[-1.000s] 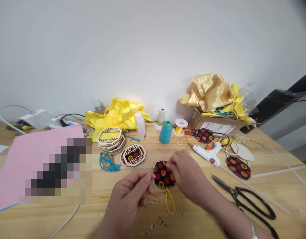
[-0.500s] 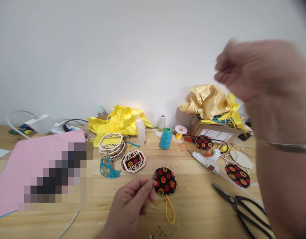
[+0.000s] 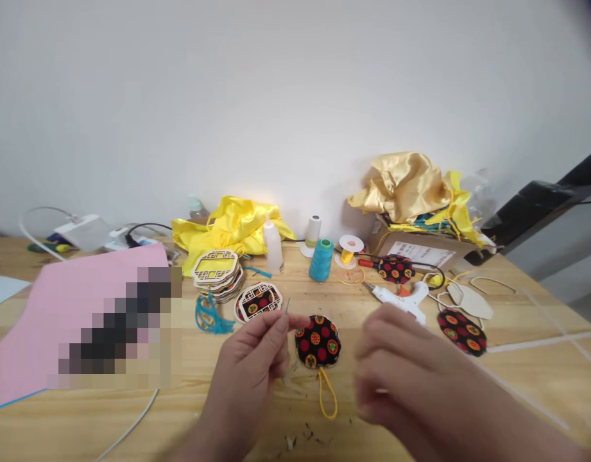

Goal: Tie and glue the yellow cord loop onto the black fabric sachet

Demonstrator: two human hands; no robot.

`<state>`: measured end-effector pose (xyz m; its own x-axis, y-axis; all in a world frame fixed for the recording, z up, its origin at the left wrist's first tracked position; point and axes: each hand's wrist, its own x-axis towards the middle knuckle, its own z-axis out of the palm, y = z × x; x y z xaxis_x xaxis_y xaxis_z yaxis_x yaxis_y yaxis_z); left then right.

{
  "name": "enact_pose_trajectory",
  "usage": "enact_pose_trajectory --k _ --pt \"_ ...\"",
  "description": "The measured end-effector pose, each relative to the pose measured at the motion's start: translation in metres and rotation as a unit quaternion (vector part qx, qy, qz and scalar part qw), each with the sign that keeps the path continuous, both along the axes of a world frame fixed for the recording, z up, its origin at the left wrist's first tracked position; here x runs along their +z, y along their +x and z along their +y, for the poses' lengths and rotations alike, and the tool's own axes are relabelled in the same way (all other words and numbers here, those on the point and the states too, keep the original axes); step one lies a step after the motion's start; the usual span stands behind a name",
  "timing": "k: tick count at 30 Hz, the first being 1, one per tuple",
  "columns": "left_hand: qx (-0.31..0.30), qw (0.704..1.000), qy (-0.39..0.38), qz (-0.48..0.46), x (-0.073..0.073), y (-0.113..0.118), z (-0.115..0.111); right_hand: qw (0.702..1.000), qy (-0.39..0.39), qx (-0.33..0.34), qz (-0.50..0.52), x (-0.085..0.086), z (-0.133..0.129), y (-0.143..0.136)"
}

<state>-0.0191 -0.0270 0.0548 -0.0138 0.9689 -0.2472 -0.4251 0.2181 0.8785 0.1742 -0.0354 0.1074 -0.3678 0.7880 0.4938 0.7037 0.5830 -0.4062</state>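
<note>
A round black fabric piece (image 3: 317, 341) with red and yellow flowers lies on the wooden table (image 3: 516, 385), a yellow cord loop (image 3: 328, 396) hanging from its near edge. My left hand (image 3: 253, 366) pinches a thin needle (image 3: 287, 306) just left of the piece, tip pointing up. My right hand (image 3: 411, 378) is blurred, low over the table to the right of the piece, fingers bent; I cannot make out anything in it.
A white glue gun (image 3: 401, 298), a teal thread cone (image 3: 321, 260), a white bottle (image 3: 274, 247), stacked wooden lattice frames (image 3: 217, 273), yellow satin (image 3: 230, 228), a gold-cloth box (image 3: 420, 247), more flowered pieces (image 3: 461, 330) and a pink sheet (image 3: 59, 301) surround the work.
My right hand left the fabric piece, swung high up to the right, and has come back down beside the piece. The left hand raised the needle slightly.
</note>
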Motion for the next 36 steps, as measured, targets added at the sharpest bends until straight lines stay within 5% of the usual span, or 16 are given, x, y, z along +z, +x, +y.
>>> enact_pose_trajectory --k 9,24,28,32,36 --pt "-0.087 0.995 -0.001 0.043 -0.004 0.021 -0.004 0.987 -0.034 0.080 -0.134 -0.022 0.017 -0.020" --pt "-0.102 0.991 -0.031 0.077 -0.008 0.022 -0.006 0.989 -0.050 0.057 -0.130 -0.033 0.027 -0.019" --pt "-0.104 0.991 -0.025 0.083 -0.009 0.021 -0.006 0.995 -0.054 0.022 -0.078 -0.036 0.030 -0.020" --pt "-0.098 0.991 -0.032 0.083 -0.012 0.021 -0.005 0.991 -0.075 -0.102 0.039 -0.045 0.031 -0.016" --pt "-0.089 0.992 -0.036 0.087 -0.014 0.020 -0.005 0.943 -0.233 -0.098 0.218 -0.054 0.025 -0.016"
